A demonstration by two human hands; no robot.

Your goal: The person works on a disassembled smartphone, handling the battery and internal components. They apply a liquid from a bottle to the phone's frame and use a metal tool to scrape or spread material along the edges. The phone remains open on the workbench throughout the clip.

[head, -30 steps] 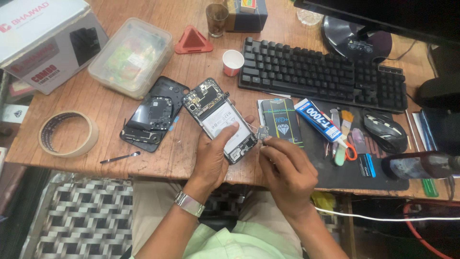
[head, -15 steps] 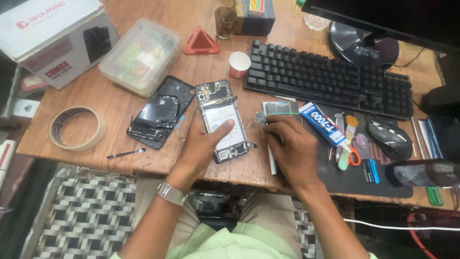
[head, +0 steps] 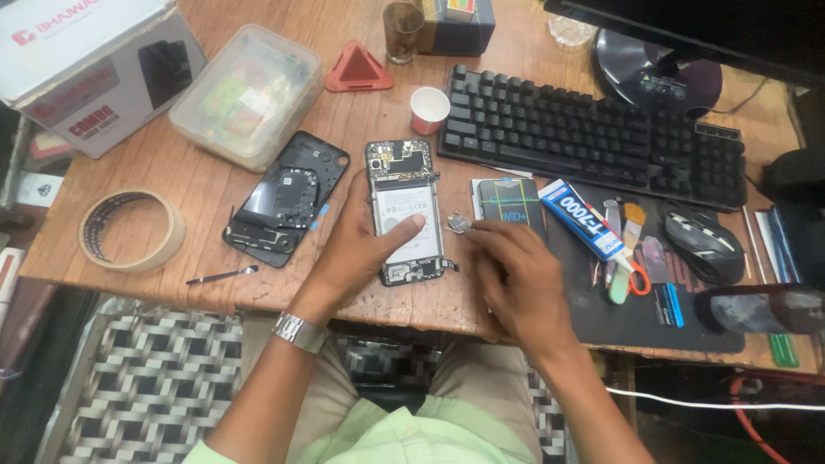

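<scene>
Fingers of left hand [head: 361,249] curl round opened phone [head: 404,210] flat on surface [head: 206,185], thumb on battery; right hand [head: 516,275] fingers pinch small metal part [head: 458,223] just right of it. Best keep phone pinned, move part slowly

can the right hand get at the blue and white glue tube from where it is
Probably yes: the right hand rests on the wooden desk just left of the blue and white glue tube, with only a flat dark card lying between.
</scene>
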